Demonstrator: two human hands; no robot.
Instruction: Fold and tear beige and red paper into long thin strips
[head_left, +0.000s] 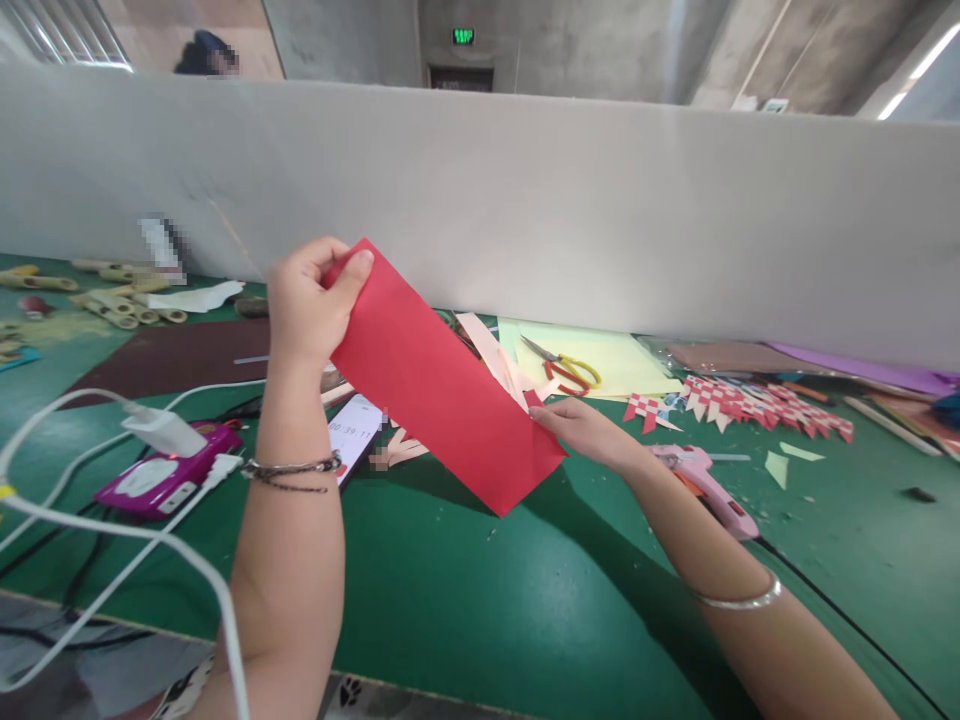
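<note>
A rectangular sheet of red paper (442,375) is held up at a slant above the green table (480,610). My left hand (315,300) grips its upper left corner, thumb on the near face. At the lower right, my right hand (577,430) pinches the paper's edge, where a corner looks folded over. Behind the sheet lie pale pink paper strips (491,350), partly hidden by it. A phone (352,435) showing a timer rests on the table beside my left wrist.
A purple power strip (169,475) with white cables is at left. Scissors (562,365) lie on pale yellow paper (630,350). Red-and-white woven paper pieces (757,405) and a pink glue gun (709,490) are at right. Bamboo pieces (124,305) lie far left, before a grey partition (600,220).
</note>
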